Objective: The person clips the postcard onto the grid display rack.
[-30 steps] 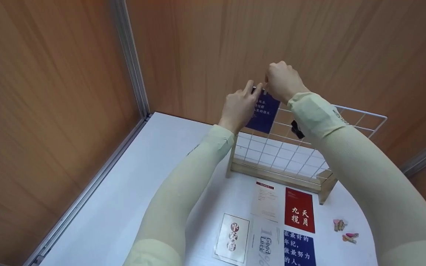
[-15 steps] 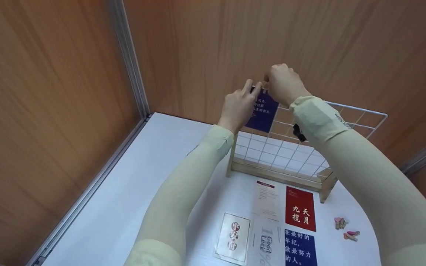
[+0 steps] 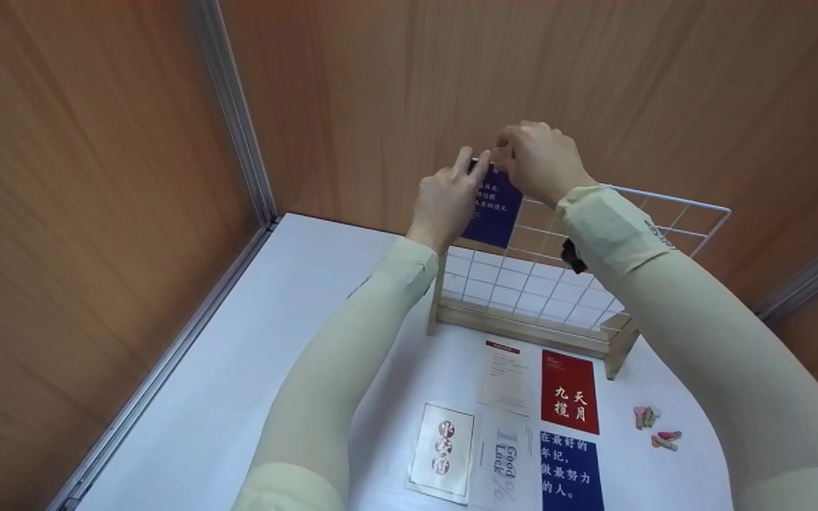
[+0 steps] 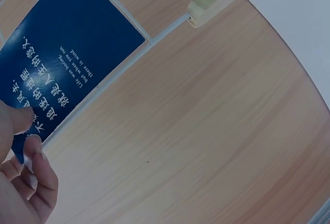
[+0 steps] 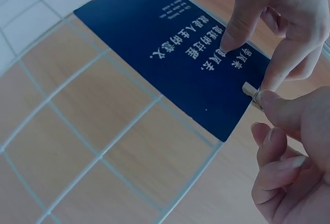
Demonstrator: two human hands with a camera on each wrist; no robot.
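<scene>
A dark blue card (image 5: 170,69) with white lettering lies against the upper left of a white wire grid rack (image 3: 565,234). My left hand (image 3: 444,199) pinches the card near its top left corner, thumb on the printed face, as the left wrist view shows. At the card's top edge, a small wooden clothespin (image 5: 251,91) sits over the edge. My right hand (image 5: 299,146) pinches the clothespin's outer end between thumb and index finger, with the other fingers curled below.
Below the rack's wooden base (image 3: 522,330), a red card (image 3: 569,390), another blue card (image 3: 571,472) and several pale cards, one a white framed card (image 3: 442,454), lie on the white table (image 3: 238,369). Several small clothespins (image 3: 654,429) lie at the right. Wooden panels stand behind and left.
The head view has shifted slightly, so the rack and table cards appear a little further left and higher. Both hands stay at the blue card's top edge.
</scene>
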